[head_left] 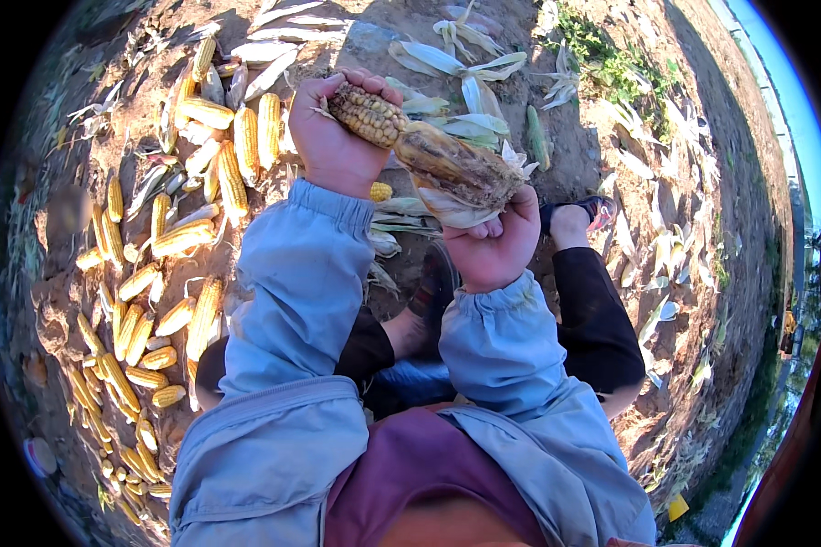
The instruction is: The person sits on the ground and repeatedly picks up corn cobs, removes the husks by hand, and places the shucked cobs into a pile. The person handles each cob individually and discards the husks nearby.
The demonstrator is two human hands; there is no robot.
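Between my two hands is an ear of corn (374, 117), its yellowish kernels dull and its tip end dark and stained. My left hand (333, 141) is closed around the bare kernel end. At the other end, my right hand (500, 239) grips the brown, blotched husk (456, 173), which is peeled down off the kernels and still joined to the ear. The fingers of my right hand are partly hidden behind the husk.
Many husked yellow cobs (233, 178) lie on the soil to the left, with another pile (128, 383) nearer. Pale loose husks (470, 77) are strewn ahead and to the right. A green unhusked ear (537, 137) lies beyond my right hand. My feet and bent legs are below.
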